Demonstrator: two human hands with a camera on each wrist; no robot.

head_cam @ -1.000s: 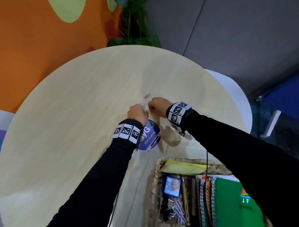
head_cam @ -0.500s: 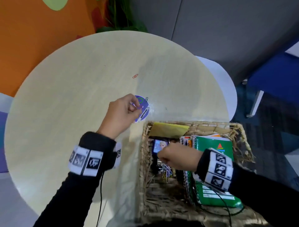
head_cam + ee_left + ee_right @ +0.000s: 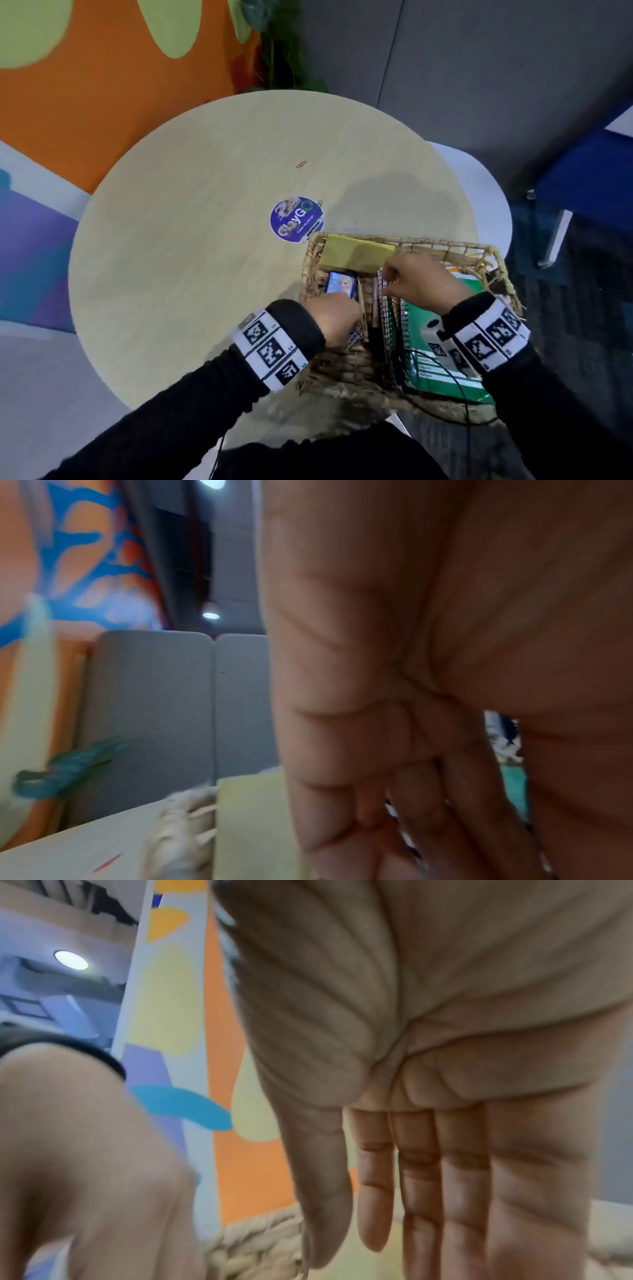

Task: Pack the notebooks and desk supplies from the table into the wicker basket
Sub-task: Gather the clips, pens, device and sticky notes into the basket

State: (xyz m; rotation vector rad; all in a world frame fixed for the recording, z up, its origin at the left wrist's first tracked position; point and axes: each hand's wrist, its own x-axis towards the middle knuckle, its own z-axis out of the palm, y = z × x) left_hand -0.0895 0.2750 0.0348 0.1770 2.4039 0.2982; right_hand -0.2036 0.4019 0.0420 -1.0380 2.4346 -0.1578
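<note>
From the head view, both hands are down in the wicker basket (image 3: pixel 493 255), which stands at the near right edge of the round bench (image 3: pixel 178 274). The left hand (image 3: pixel 334 317) is over the loose paper clips (image 3: pixel 356 337) at the basket's left side, and its fingers are hidden behind its back, so I cannot tell whether they hold anything. The right hand (image 3: pixel 421 284) sits by the spiral bindings, its fingers drawn together as if pinching something small; what that is, I cannot make out. Already packed are a yellow pad (image 3: pixel 352 255), a small picture card (image 3: pixel 340 282) and a green notebook (image 3: pixel 428 363). Still on the bench are a round purple sticker (image 3: pixel 296 219) just beyond the basket and a red paper clip (image 3: pixel 301 164) farther out, so the task looks nearly done, with these two left.

From the left wrist view, the left hand (image 3: pixel 411 696) fills the blurred frame, fingers (image 3: pixel 445 818) pointing down beside the yellow pad (image 3: pixel 250 818).

From the right wrist view, the right hand (image 3: pixel 428 1069) shows fingers (image 3: pixel 421 1191) lying close together and fairly straight above the basket's rim (image 3: pixel 253 1240).
</note>
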